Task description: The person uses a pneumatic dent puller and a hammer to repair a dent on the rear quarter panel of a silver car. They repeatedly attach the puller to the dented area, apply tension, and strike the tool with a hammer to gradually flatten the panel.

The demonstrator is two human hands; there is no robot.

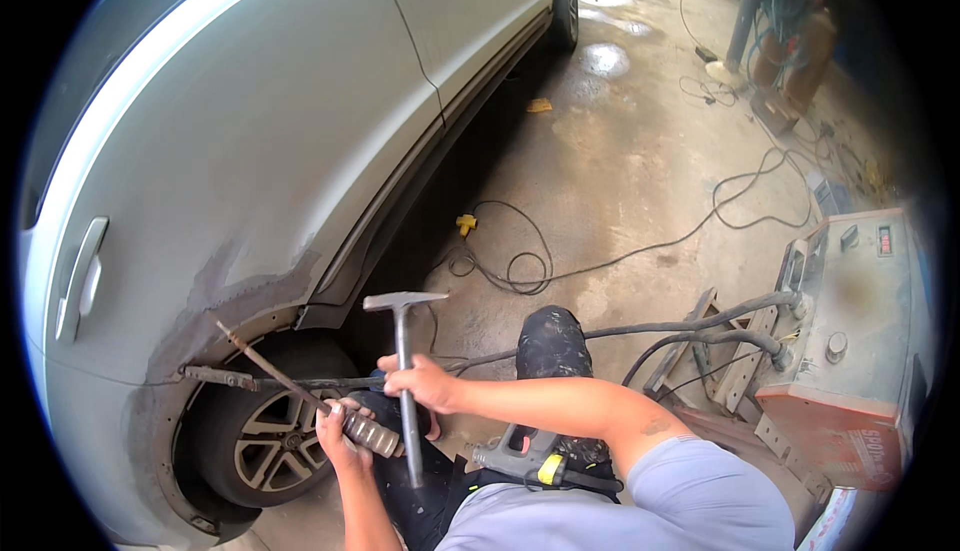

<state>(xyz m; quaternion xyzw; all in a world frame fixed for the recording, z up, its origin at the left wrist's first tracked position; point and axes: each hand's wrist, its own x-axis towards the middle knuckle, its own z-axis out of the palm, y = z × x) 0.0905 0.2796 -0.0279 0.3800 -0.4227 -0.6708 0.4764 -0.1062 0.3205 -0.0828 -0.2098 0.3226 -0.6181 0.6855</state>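
Observation:
My left hand [343,433] is closed round the shaft of a long rusty rod [270,368], just above its ribbed grey handle [375,435]. The rod's thin tip reaches up to the scuffed, bare-looking patch [245,296] of the grey car panel above the wheel arch; whether it touches cannot be told. My right hand [422,383] grips a hammer [404,341] by its metal handle, its head uppermost and apart from the rod. A grey gun-shaped tool [525,459] with a yellow label lies across my lap. A flat metal clamp piece [218,377] with a cable sits at the wheel-arch edge.
Close below the panel is the car's wheel [285,446]. To my right stands a grey and red machine [850,321] with thick black cables [690,323] running towards me. A long thin cable [620,263] and yellow connector [466,224] lie on the concrete floor. Gas cylinders [805,56] stand far right.

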